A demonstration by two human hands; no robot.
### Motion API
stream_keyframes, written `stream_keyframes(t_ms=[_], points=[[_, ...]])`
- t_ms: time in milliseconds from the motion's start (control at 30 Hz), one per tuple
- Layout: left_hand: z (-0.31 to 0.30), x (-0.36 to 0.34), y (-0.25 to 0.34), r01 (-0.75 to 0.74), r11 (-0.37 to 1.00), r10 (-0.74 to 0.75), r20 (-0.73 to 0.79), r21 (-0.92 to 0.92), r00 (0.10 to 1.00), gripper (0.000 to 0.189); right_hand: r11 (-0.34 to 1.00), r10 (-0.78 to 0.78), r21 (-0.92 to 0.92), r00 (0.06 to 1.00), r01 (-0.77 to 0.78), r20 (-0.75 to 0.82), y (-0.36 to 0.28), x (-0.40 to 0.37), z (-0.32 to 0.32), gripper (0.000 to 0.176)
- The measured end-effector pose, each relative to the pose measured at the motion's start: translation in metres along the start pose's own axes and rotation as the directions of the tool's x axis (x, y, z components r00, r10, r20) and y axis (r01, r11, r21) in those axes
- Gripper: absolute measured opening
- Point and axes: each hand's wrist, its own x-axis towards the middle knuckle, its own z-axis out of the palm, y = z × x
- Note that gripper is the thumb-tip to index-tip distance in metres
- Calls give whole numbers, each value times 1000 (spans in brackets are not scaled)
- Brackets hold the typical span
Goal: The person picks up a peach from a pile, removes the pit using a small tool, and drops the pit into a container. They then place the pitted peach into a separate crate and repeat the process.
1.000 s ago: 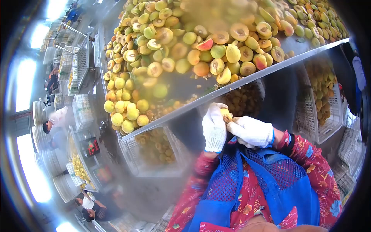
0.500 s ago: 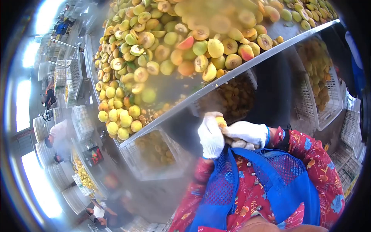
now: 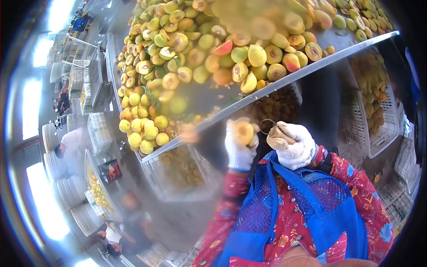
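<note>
My left hand (image 3: 241,149), in a white knit glove, is closed round a peach half (image 3: 243,132) whose cut face is turned up toward me. My right hand (image 3: 294,146), gloved with stained fingertips, is curled shut beside it. From its fingers a thin ring-shaped metal tool (image 3: 267,126) sticks out toward the fruit, apart from it; the rest of the tool is hidden in the glove. Just beyond both hands, a heap of whole and halved peaches (image 3: 195,44) covers much of the metal-edged table (image 3: 267,91).
Below the table edge stand white crates of fruit, one at left (image 3: 178,178) and one at right (image 3: 387,129). A blurred orange object (image 3: 188,133) shows near the table edge. Other people (image 3: 71,138) and stacked white tubs (image 3: 84,218) are at far left.
My hands were together on the fruit; now they have separated. The peach half's cut face and the ring of the tool have come into sight. The view has shifted slightly.
</note>
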Motion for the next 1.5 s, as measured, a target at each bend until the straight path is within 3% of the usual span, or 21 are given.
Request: stream_keyframes(t_ms=[33, 67, 100, 167, 200, 233, 300, 400, 467, 500, 533, 567, 600, 667, 767, 833, 867, 933, 1067, 1233, 1500], points=[[-11, -7, 9, -22, 999, 22, 0, 45, 1000, 48, 1000, 1, -5, 1000, -1, 5, -6, 2, 6, 49], [-21, -14, 17, -140, 938, 189, -129, 318, 973, 46, 998, -38, -50, 986, 30, -160, -12, 1, 8, 50], [-43, -25, 30, -399, 390, 545, 141, 830, 826, 42, 994, -79, -94, 944, 51, -320, -15, -4, 8, 51], [-84, -42, 58, -58, 226, 639, -104, 972, 762, 41, 975, -120, -220, 890, 23, -439, -25, -12, 6, 49], [-82, -53, 77, 322, 31, 659, -261, 946, 705, 46, 955, -150, -296, 855, -4, -497, -25, -15, 7, 49], [-96, -54, 83, 544, -134, 757, -269, 828, 595, 48, 928, -189, -370, 815, -34, -548, -25, -15, 8, 49], [-103, -42, 91, 639, -365, 906, 101, 677, 411, 45, 825, -277, -553, 769, -117, -576, -23, -12, 13, 42], [-44, -13, 113, 185, -346, 753, 154, 920, 640, 45, 753, -300, -577, 615, -316, -729, -4, 0, 34, 36], [-12, 20, 104, -74, -564, 577, 457, 822, 677, 45, 955, 23, -230, 823, -185, -567, 2, -10, 12, 37], [-11, 51, 97, -189, -599, 462, 529, 778, 712, 49, 888, -84, -412, 809, -204, -582, 5, -15, 2, 38], [4, 63, 96, -218, -603, 301, 472, 767, 828, 55, 778, -192, -579, 784, -245, -590, 10, -16, 5, 39], [22, 90, 87, -311, -619, 296, 581, 721, 758, 62, 641, -296, -705, 750, -303, -591, 16, -17, 8, 41], [18, 103, 82, -212, -591, 407, 515, 778, 754, 58, 613, -383, -748, 731, -256, -565, 15, -17, 7, 43], [2, 133, 84, -308, -559, 390, 572, 770, 721, 49, 549, -498, -817, 718, -174, -487, 15, -25, 0, 45], [28, 83, 97, -190, -656, 214, 422, 730, 881, 62, 520, -545, -844, 710, -132, -447, 14, -41, -9, 43], [-30, 165, 85, -455, -203, 459, 494, 867, 738, 32, 486, -564, -852, 674, -195, -477, 14, -42, 6, 43], [7, 80, 98, -286, -217, 340, 347, 933, 874, 56, 473, -573, -856, 665, -211, -480, 14, -40, 2, 43], [3, 61, 89, -514, 153, 418, 416, 844, 808, 42, 449, -566, -857, 661, -255, -493, 17, -34, 17, 42], [33, 16, 66, -569, 531, 358, 442, 628, 822, 40, 351, -595, -882, 652, -315, -469, 18, -28, 22, 41], [47, -6, 52, -560, 675, 321, 492, 480, 809, 37, 246, -642, -896, 630, -370, -436, 22, -25, 25, 45], [52, -20, 45, -568, 731, 336, 525, 378, 782, 34, 103, -719, -914, 605, -392, -341, 23, -21, 20, 47]])
